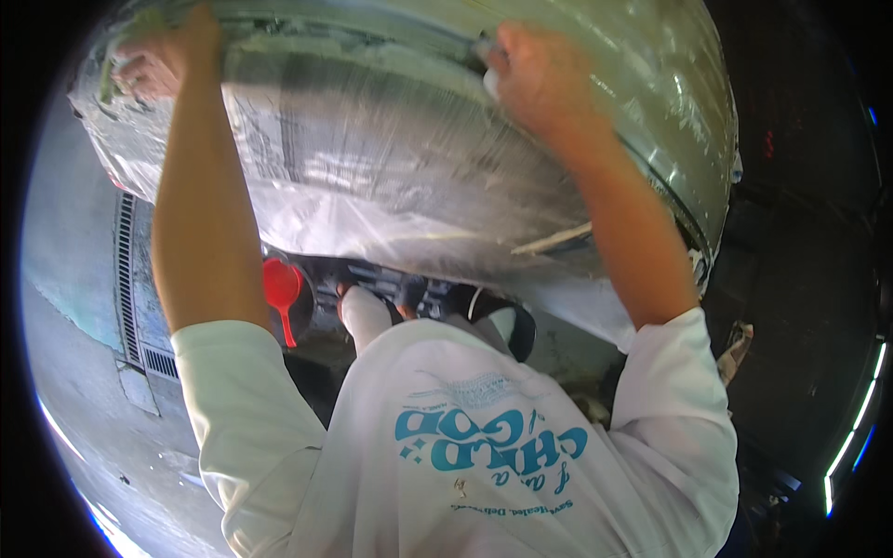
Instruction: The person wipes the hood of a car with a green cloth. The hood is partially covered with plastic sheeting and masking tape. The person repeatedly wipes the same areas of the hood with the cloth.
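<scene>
1. A large bundle wrapped in clear plastic film [400, 158] filled the far half of the view, held up in front of the person at chest height.
2. The left hand [163, 56] lay on the bundle's far left edge; its fingers curled onto the wrap.
3. The right hand [535, 79] pressed on the far right upper side, fingers closed narrow on a small pale object [490, 82] that could not be identified.
4. A red scoop [282, 293] lay below the bundle, near the left forearm.
5. A floor drain grate [126, 279] ran along the left.
</scene>
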Available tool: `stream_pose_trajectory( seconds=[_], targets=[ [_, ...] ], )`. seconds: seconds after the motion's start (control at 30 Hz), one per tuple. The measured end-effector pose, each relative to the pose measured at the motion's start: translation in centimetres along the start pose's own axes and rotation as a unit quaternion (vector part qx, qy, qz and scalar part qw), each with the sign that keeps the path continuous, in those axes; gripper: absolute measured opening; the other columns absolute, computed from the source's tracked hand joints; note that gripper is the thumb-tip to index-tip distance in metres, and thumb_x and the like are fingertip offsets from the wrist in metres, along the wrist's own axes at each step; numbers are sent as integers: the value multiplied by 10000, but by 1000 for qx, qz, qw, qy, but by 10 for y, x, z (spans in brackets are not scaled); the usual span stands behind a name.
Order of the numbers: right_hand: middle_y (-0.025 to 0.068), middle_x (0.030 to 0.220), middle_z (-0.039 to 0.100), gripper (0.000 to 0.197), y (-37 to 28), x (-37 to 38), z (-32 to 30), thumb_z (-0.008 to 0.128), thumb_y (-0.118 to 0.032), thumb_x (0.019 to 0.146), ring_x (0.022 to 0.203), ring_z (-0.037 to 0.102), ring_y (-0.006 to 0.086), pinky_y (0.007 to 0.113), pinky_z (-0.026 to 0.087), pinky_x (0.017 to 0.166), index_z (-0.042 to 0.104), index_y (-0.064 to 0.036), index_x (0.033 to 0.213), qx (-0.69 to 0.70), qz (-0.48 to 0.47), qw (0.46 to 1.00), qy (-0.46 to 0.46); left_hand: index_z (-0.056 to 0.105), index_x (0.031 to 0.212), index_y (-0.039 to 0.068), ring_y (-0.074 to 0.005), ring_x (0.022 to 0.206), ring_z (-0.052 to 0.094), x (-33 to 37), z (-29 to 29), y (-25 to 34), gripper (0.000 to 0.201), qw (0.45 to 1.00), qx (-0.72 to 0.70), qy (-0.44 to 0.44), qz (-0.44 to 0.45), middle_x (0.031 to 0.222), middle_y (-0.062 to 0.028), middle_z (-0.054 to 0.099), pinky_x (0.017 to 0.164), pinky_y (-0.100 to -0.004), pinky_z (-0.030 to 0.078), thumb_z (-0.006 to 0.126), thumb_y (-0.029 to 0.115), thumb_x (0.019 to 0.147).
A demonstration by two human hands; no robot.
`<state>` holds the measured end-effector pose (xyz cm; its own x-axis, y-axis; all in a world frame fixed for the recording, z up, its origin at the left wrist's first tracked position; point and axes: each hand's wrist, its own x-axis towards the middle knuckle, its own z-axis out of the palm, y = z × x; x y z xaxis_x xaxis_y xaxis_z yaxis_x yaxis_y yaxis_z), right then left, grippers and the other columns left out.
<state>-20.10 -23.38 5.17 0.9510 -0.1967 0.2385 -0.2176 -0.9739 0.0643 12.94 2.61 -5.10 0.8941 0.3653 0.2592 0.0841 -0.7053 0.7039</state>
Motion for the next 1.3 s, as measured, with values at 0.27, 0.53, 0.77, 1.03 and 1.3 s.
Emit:
stream_pose_trajectory(
  seconds=[0.27,0.53,0.77,1.03,1.3],
  targets=[
    [141,870,685,298,105,-115,-41,714,-348,976,785,683,372,485,534,696,666,-71,876,-10,119,991,-63,-76,1610,-61,-645,1523,141,-15,-13,14,1407,999,21,-12,-24,1648,-467,12,1268,-611,203,863,516,735],
    [149,886,700,124,-35,34,19,677,-217,918,845,692,397,514,554,718,667,-94,913,104,-18,994,3,-33,1630,-47,-628,1522,183,-13,-11,8,1423,999,39,-2,-24,1651,-456,64,1264,-601,224,867,568,715],
    [90,769,616,278,-76,24,-39,743,-289,945,713,639,300,445,527,638,616,-91,796,234,-25,954,184,-19,1650,-14,-582,1516,257,-13,-31,16,1428,997,54,9,-45,1643,-445,115,1258,-585,263,858,594,701],
    [101,641,581,424,38,-248,-120,830,-352,882,613,516,220,379,425,591,624,-6,752,214,469,837,185,-36,1641,-20,-622,1425,347,-28,-36,26,1244,998,64,-14,-20,1581,-487,140,1188,-638,330,767,496,842],
    [216,877,702,344,-57,-558,16,784,-337,892,817,665,412,513,500,744,663,-15,888,71,747,661,21,192,1593,50,-567,1252,510,-9,-12,5,929,996,57,69,-7,1449,-364,380,1024,-675,435,640,480,903]
  ],
)
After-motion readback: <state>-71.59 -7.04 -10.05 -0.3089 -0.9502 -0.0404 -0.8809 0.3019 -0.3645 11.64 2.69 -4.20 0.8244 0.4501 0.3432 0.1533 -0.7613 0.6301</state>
